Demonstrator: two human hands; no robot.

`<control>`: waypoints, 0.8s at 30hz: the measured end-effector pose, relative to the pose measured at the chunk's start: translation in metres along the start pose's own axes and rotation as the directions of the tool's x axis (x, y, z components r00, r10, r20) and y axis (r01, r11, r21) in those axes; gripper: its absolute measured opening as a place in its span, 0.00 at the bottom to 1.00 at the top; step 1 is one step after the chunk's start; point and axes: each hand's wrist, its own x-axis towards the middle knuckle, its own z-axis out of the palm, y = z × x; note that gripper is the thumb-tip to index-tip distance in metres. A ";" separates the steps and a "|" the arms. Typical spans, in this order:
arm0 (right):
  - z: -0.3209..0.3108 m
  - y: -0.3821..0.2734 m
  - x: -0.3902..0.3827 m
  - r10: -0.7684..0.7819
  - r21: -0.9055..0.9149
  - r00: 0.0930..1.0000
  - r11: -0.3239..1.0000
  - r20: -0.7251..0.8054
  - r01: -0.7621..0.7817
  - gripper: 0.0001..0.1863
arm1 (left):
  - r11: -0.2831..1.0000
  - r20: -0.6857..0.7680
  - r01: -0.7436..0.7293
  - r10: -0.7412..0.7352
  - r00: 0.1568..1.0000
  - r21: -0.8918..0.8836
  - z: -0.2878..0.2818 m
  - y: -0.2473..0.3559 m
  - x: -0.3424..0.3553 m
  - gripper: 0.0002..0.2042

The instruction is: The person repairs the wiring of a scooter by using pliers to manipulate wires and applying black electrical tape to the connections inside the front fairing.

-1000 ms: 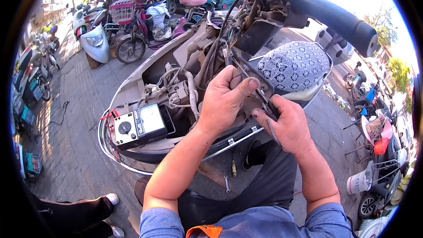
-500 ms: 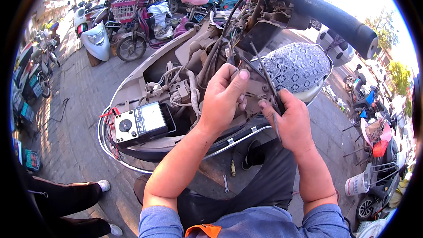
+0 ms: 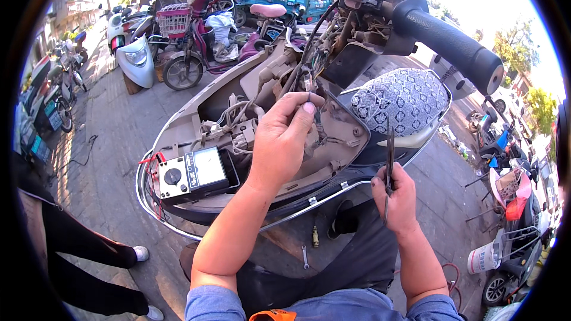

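Observation:
My left hand [image 3: 282, 137] is over the opened scooter body [image 3: 333, 169], thumb and forefinger pinched on a thin wire [image 3: 309, 96] from the wire bundle below the handlebar. The other fingers are partly hidden behind the hand. Away to the right, my right hand [image 3: 397, 197] is closed round a slim, dark metal tool with two long prongs [image 3: 390, 154], pointing up and nearly together; whether it is scissors or tweezers I cannot tell. An analog multimeter [image 3: 193, 172] with red and black leads rests on the body, left of my left forearm.
The handlebar grip [image 3: 449, 41] juts out at upper right, above a patterned seat cover [image 3: 401, 100]. A wrench [image 3: 305, 257] and a small yellowish tool [image 3: 315, 236] lie on the pavement. Another person's legs [image 3: 89, 244] stand at left. Parked scooters [image 3: 184, 65] line the back.
My right hand has moved right and down, away from the left, with its tool now upright and its prongs closer together. The left hand has shifted slightly left, still pinching.

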 end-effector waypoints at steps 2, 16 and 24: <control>0.000 0.009 -0.009 -0.010 -0.020 0.999 1.000 0.045 0.011 0.08 | 0.992 -0.074 -0.072 0.080 0.994 0.099 -0.003 0.002 0.000 0.10; 0.047 0.145 -0.015 0.510 0.274 0.819 0.774 0.265 -0.571 0.12 | 0.647 0.054 -0.409 0.494 0.868 0.643 -0.007 0.007 0.002 0.09; 0.144 0.269 0.044 0.628 0.192 0.582 0.578 0.516 -0.793 0.08 | 0.340 0.161 -0.360 0.494 0.855 0.869 0.034 0.042 0.056 0.10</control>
